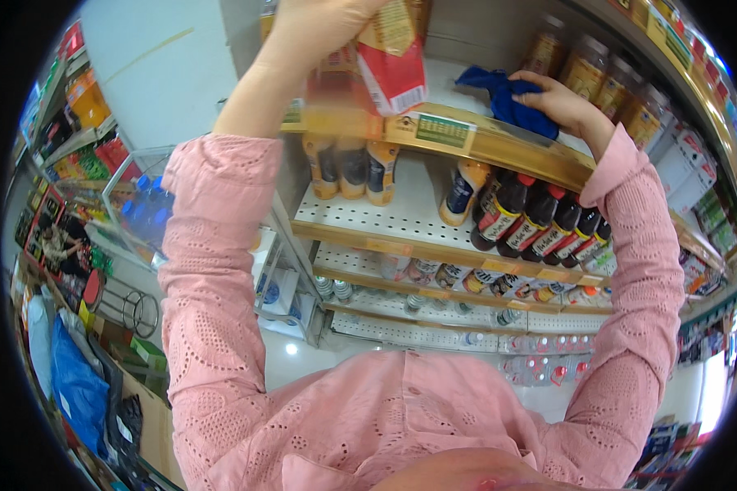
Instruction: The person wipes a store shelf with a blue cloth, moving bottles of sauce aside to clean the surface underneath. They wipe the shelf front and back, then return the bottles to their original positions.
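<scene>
In the head view, my left hand [328, 24] is at the top, its fingers on the upper part of a red and yellow carton [396, 67] held tilted above the shelf's gold front edge. The fingertips are partly cut off by the picture's rim. On the upper shelf [445, 80], to the right, my right hand [549, 104] grips a crumpled dark blue cloth [516, 104] that lies against the white shelf surface. Just behind that hand stand several bottles with yellow labels [583, 67]. A blurred red and yellow package [338, 80] is left of the carton.
The shelf below holds dark bottles with red caps [503, 208] and orange-capped bottles [464, 193]. Lower shelves carry cups [451, 274] and water bottles [528, 344]. A glass-sided case with blue-capped bottles [150, 205] and a metal stool [123, 304] are at the left; a person [58, 245] sits farther off.
</scene>
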The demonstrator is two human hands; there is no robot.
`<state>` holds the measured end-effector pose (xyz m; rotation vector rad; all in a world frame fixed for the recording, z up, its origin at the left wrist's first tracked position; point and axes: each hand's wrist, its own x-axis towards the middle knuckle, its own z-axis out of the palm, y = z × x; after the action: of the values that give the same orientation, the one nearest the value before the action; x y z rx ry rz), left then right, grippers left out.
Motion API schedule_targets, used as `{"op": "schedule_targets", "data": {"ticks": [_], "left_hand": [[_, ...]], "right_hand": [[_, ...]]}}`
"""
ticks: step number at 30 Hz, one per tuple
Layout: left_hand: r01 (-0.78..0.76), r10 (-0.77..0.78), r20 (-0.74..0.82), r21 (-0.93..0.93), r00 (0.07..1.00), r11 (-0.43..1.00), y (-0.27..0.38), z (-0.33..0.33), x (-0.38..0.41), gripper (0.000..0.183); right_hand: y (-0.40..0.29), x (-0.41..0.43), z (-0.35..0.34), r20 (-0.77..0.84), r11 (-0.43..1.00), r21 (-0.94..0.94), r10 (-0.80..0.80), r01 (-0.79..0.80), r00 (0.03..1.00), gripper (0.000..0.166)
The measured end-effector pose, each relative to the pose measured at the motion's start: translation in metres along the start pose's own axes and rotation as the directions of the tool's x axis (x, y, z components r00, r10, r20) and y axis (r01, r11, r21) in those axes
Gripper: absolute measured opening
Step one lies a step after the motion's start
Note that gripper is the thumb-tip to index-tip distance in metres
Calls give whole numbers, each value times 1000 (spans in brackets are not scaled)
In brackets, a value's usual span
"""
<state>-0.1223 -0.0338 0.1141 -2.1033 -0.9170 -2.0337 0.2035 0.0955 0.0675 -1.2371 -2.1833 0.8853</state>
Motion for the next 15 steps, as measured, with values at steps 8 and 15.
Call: {"op": "schedule_targets", "data": {"ticks": [8,15], "left_hand": [[33,-22,74,-152,997,988,-6,-7,0,73],[11,92,269,-361,959,932,-8,-6,-9,79]], "right_hand": [[-10,-3,14,333,801,-365,-363,474,870,39],[-9,-11,21,152,879,-293,-345,376,926,48]]}}
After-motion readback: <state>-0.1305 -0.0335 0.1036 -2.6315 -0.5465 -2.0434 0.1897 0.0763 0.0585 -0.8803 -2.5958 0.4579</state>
